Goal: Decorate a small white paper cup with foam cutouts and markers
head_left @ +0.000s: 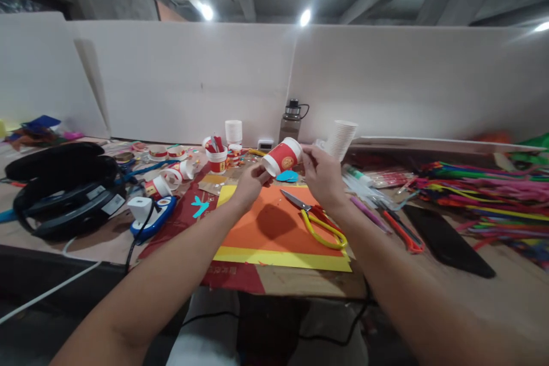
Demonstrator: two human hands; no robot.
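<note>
A white paper cup with a red band and a gold round emblem (283,158) is held tilted above the orange sheet (261,223). My left hand (252,183) grips its open rim at the lower left, fingers closed. At the cup's other end, my right hand (321,174) pinches the edge by the base. Under the orange sheet lies a yellow sheet (283,258). Scissors with yellow handles (323,231) rest open on the sheets, below my right hand. Blue paper pieces (287,176) lie just behind the orange sheet.
Stacked white cups (342,140) and a bottle (290,120) stand at the back. On the left are a black case (64,194), a blue power strip (154,220) and more decorated cups (217,160). To the right lie a black phone (448,240) and colourful pipe cleaners (493,200).
</note>
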